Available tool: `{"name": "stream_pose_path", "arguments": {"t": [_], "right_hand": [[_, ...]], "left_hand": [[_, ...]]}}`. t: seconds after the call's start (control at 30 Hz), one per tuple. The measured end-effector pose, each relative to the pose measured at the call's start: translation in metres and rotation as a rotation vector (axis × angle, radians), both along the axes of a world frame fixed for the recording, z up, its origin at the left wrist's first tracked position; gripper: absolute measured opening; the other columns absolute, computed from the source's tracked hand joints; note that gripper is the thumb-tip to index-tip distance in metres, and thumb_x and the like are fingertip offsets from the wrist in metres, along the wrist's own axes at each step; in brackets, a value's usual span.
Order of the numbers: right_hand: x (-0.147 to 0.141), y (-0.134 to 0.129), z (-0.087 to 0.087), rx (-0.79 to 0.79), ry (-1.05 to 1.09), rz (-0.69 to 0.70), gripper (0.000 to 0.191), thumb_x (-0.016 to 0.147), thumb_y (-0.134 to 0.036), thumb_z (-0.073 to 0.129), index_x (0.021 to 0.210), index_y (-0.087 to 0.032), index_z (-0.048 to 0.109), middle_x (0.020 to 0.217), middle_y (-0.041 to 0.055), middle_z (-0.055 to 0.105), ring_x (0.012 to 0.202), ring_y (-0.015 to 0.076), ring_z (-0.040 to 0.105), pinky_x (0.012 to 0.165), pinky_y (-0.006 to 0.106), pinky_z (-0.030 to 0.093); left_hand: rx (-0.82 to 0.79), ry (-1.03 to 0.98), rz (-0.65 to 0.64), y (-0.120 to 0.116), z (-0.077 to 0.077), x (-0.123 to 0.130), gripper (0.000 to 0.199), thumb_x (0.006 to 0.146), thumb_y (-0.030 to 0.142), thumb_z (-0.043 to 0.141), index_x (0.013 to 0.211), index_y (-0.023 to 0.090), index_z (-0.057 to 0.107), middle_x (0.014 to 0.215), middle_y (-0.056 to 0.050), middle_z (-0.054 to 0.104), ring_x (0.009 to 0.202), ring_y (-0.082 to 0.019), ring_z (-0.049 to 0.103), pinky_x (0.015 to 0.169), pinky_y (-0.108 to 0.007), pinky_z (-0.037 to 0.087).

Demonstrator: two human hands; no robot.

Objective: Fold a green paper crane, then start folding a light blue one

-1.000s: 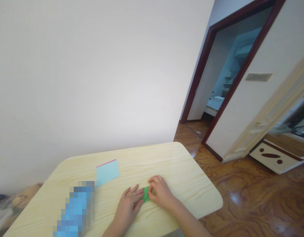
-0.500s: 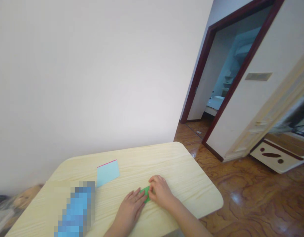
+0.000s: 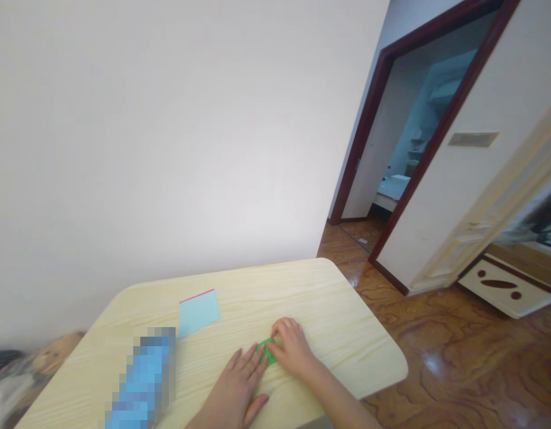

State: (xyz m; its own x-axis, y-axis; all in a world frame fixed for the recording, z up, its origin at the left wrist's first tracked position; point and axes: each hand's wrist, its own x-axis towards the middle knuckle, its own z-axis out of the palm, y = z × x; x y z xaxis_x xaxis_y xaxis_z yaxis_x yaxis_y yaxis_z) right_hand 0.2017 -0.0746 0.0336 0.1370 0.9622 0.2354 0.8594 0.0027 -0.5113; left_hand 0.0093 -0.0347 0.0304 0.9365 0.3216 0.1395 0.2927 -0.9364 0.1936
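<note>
From my remote seat, starting at the far left, I see a blurred heap of things (image 3: 47, 360) beyond the desk (image 3: 346, 333), too unclear to sort out. On the desk's left side stands or lies a blue object (image 3: 141, 381), pixelated, so I cannot tell what it is. Just to its right, near the far edge, is a pale blue sheet (image 3: 199, 314) with a pink line along its far side, apart from both hands.

Next comes my left hand (image 3: 240, 381), palm down and spread, its fingers laid over the left part of the green piece (image 3: 270, 358), the thumb stretched out well clear of it; I read that as pressing, not gripping. The green piece lies on the desk between the two hands, partly covered by them. It looks like paper: I would expect it to be very light, thin, quick to crease and inclined to skid on the smooth top, so I would pin one end flat and take the other lightly by its edge. My right hand (image 3: 293, 347) is at that other end, fingers curled and thumb at the green; whether they pinch it I cannot tell
</note>
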Motion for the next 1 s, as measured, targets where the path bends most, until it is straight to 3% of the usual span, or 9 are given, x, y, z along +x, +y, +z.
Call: {"name": "stream_pose_path", "arguments": {"t": [0.23,0.4,0.57,0.7,0.87,1.0], "right_hand": [[-0.006,0.004,-0.01,0.032,0.05,-0.068,0.018,0.069,-0.019,0.066,0.079,-0.021,0.051,0.088,0.0017,0.054,0.091,0.0205,0.047,0.081,0.032,0.033],[0.003,0.011,-0.01,-0.024,0.074,-0.061,0.018,0.067,-0.023,0.069,0.079,-0.021,0.055,0.091,0.0023,0.054,0.093,0.0203,0.047,0.082,0.032,0.034],[0.017,0.02,-0.009,-0.051,0.06,0.045,0.016,0.067,-0.028,0.071,0.075,-0.021,0.059,0.085,0.0003,0.057,0.089,0.0185,0.05,0.079,0.029,0.036],[0.021,0.018,-0.004,-0.035,0.056,0.126,0.002,0.076,-0.02,0.061,0.078,-0.019,0.06,0.083,0.0018,0.059,0.086,0.0178,0.051,0.077,0.029,0.038],[0.019,-0.001,0.005,0.002,0.059,0.37,0.028,0.075,-0.006,0.051,0.093,-0.025,0.061,0.103,0.0001,0.06,0.1,0.0162,0.048,0.089,0.03,0.033],[0.019,-0.015,0.011,-0.015,0.037,0.448,0.035,0.07,-0.014,0.058,0.103,-0.026,0.059,0.112,0.0029,0.055,0.107,0.02,0.044,0.095,0.035,0.029]], "left_hand": [[0.07,-0.053,0.034,-0.003,-0.006,-0.003,0.059,0.084,0.041,0.045,0.138,0.028,0.021,0.14,-0.005,0.036,0.126,-0.028,0.036,0.098,-0.047,0.036],[0.049,-0.084,0.063,-0.006,-0.008,-0.004,0.056,0.083,0.04,0.047,0.135,0.03,0.028,0.135,-0.004,0.046,0.121,-0.027,0.043,0.097,-0.044,0.038],[0.021,-0.066,0.063,-0.003,-0.011,-0.002,0.05,0.085,0.037,0.045,0.133,0.03,0.033,0.132,-0.004,0.05,0.119,-0.026,0.045,0.097,-0.044,0.038],[0.047,-0.054,0.098,-0.004,-0.015,0.002,0.044,0.085,0.031,0.047,0.128,0.031,0.04,0.127,-0.003,0.055,0.117,-0.025,0.048,0.095,-0.044,0.039],[0.111,-0.075,0.156,-0.007,-0.019,0.012,0.026,0.086,0.025,0.05,0.111,0.028,0.057,0.111,-0.001,0.066,0.108,-0.022,0.055,0.091,-0.04,0.041],[0.114,-0.102,0.193,-0.004,-0.025,0.02,0.021,0.088,0.021,0.048,0.104,0.026,0.06,0.105,0.0,0.069,0.107,-0.021,0.056,0.091,-0.04,0.041]]}}
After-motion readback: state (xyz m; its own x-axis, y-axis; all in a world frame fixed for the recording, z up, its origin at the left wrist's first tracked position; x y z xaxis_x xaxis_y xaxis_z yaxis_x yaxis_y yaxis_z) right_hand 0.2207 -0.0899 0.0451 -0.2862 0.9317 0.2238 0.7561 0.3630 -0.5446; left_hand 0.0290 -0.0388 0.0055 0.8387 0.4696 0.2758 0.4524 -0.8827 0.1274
